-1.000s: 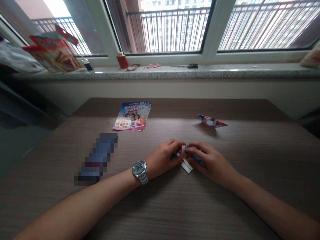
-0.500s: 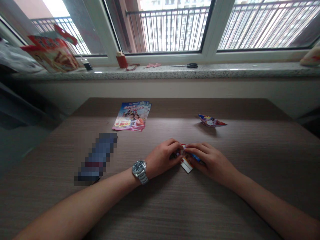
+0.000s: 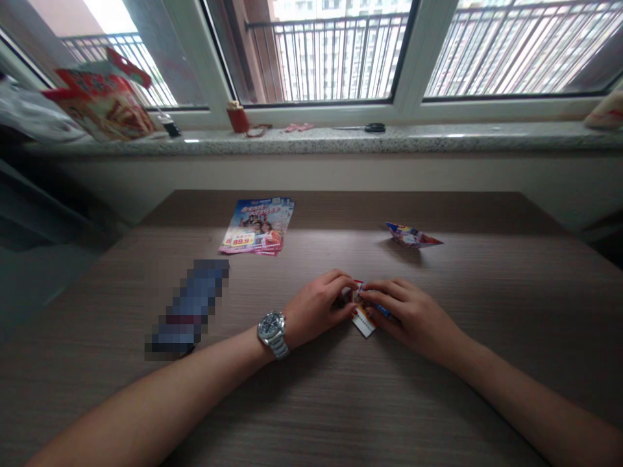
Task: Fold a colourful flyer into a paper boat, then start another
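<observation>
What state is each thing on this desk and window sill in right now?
Small printed paper, folded, one corner sticking out toward the person
Left hand, pinching the paper from the left
Right hand, pinching the paper from the right
Flyers, stacked flat on the desk, slightly fanned
Folded paper piece, lying on the desk
Wristwatch, worn on the left wrist
Scissors, closed, lying on the window sill

You have two hands: your left hand (image 3: 316, 308), wearing one wristwatch (image 3: 271, 327), and your right hand (image 3: 411, 318). Between them you hold one folded flyer (image 3: 364, 322). Far right lies one paper boat (image 3: 413, 236); far left, one flyer stack (image 3: 256, 226), perhaps three sheets, hard to count. Near left is one pixelated object (image 3: 189, 308). On the windowsill (image 3: 311, 144) you have one red cup (image 3: 237, 119), one pair of scissors (image 3: 374, 128) and one snack bag (image 3: 104, 107).
</observation>
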{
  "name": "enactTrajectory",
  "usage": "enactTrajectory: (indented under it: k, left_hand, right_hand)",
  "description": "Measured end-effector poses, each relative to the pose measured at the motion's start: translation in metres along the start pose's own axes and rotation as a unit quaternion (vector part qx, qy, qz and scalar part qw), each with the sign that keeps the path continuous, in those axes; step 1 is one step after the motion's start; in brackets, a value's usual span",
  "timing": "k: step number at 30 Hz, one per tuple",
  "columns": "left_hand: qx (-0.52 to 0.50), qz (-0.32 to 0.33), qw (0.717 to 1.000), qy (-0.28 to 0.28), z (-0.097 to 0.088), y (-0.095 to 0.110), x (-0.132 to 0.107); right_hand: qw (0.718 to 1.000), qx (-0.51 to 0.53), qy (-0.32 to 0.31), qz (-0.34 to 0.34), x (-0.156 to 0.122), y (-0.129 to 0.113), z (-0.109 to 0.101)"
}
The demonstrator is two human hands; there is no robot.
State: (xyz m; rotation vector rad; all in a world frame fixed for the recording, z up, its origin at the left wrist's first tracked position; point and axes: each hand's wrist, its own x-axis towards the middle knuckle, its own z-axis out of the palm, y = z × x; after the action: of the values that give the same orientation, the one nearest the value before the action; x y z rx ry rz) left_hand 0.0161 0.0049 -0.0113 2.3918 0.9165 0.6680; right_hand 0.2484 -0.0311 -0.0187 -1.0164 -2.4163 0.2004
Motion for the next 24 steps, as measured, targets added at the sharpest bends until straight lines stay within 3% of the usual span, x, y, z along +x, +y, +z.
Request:
enactTrajectory:
  k: [13, 24]
  left_hand:
    - [-0.011, 0.005, 1.0, -0.002, -0.0011, 0.0014, 0.0001]
    - [-0.012, 0.021, 1.0, 0.005, -0.0008, -0.0002, 0.0001]
  right_hand:
    - [1.0, -0.006, -0.01, -0.011, 0.0009, -0.0008, -0.0034]
    - [1.0, 0.003, 0.003, 0.026, -0.0016, 0.0046, -0.001]
